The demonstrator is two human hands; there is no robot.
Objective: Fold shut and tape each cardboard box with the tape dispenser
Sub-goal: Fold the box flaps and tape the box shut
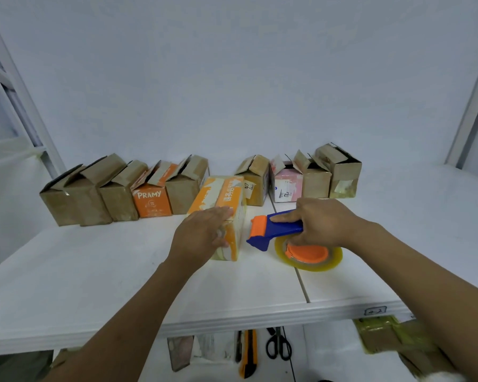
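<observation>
Pressing on the top of an orange-and-white box [226, 194], the left hand [204, 230] lay flat with its fingers straight and together, curled round nothing. That box stood near the middle of the white worktop [94, 271], forward of the others, with its top flaps folded down; whether any tape lay over the seam could not be told.

Just to its right the right hand [320, 224] gripped the tape dispenser [282, 228]. The forefinger stretched along the blue handle and the other fingers curled round it. The orange end of the dispenser pointed left toward the box but stood apart from it. The roll of clear tape [309, 256] sat low at the worktop, on the near side of the hand — resting or hovering, I could not tell.

Along the far edge, against the white wall, stood a row of small boxes with their flaps up: five on the left, among them an orange PRAMY box [151, 201], and four on the right, one of them a pink box [286, 186].

Below the near edge of the worktop lay a yellow utility knife [249, 351] and black scissors [278, 344].
</observation>
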